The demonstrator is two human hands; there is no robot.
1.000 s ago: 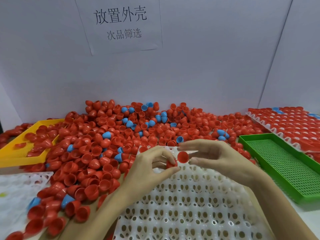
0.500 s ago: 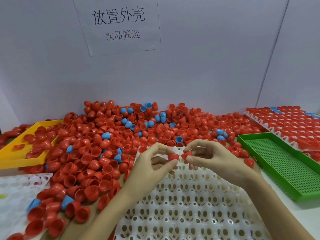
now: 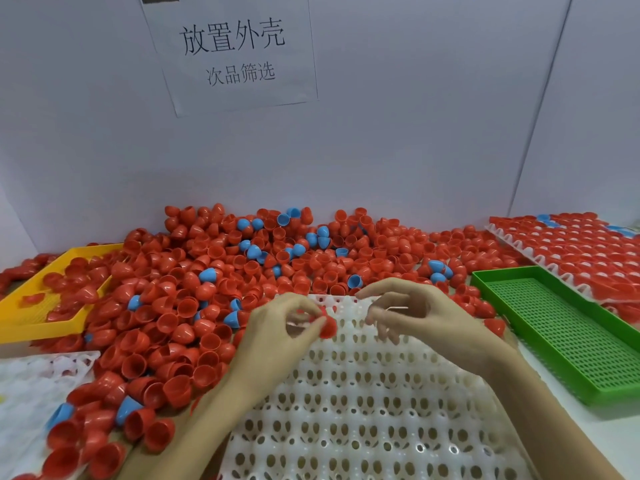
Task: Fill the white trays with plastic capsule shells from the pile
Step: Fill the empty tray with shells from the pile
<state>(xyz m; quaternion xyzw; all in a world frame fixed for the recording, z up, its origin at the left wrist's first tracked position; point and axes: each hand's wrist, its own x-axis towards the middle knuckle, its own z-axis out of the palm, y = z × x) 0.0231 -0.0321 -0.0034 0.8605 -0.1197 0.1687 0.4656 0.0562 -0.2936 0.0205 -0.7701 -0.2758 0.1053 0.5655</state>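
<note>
A yellow tray point(image 3: 24, 323), half buried in shells, sits at far left, and a second white tray point(image 3: 31, 382) is cut off by the frame's left edge. The pile of red and blue capsule shells point(image 3: 214, 289) spreads across the surface to the back wall. Over the far edge of the empty white tray point(image 3: 363, 410), the motion-blurred left hand point(image 3: 277, 330) pinches a red shell point(image 3: 327, 327) at its fingertips. Just beside it, the right hand point(image 3: 415, 317) hovers with fingers loosely curled; whether it holds anything cannot be made out. A green perforated tray point(image 3: 561, 327) and a filled tray point(image 3: 581, 247) lie at right.
</note>
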